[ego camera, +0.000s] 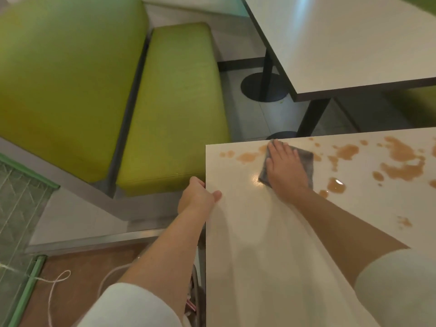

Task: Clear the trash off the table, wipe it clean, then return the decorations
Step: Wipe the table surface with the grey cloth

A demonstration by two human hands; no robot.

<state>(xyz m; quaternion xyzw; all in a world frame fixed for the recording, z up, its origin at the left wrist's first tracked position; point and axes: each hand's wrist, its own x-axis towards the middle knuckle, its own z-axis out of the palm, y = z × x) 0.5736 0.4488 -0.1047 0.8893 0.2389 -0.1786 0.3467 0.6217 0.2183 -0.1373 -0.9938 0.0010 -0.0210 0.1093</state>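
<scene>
Cloth (pixel 304 156), one grey square, lies near the far left corner of the pale surface (pixel 259 244); right hand (pixel 286 171) presses it flat, fingers straight; left hand (pixel 198 198) grips the surface's left edge, fingers hidden; many brown spill patches (pixel 401 161), some cut off right.

Grey cloth (pixel 304 159) flat on pale table (pixel 247 244) near far edge, among brown spills (pixel 401 161)
</scene>
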